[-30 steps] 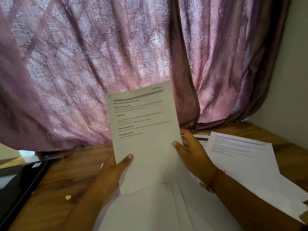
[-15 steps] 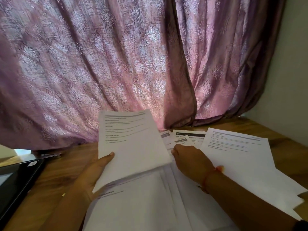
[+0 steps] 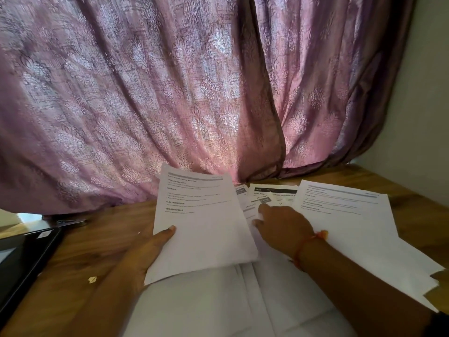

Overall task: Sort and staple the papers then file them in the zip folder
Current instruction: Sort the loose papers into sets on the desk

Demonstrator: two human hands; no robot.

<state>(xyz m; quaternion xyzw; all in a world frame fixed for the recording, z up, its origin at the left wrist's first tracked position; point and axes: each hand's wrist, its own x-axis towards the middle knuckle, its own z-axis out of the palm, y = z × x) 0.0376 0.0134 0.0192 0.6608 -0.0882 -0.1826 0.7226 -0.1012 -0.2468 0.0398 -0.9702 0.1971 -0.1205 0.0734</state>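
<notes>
Mauve patterned curtain (image 3: pixel 145 93) backs my wooden worktop (image 3: pixel 97 239). Sorting: my left hand (image 3: pixel 143 251) holds a white printed sheet (image 3: pixel 199 227); right hand (image 3: pixel 284 227), fingers extended, touches dark-headed papers (image 3: pixel 272 193). Next, match piles.

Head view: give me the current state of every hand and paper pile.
left hand: grips the held sheet, thumb on top.
held sheet: lifted, tilted, printed side up.
right hand: fingers reaching onto the middle papers.
middle papers: flat, overlapping, partly covered.
right-side sheets: flat on the table, fanned.
near pile: flat, blank side up.
</notes>
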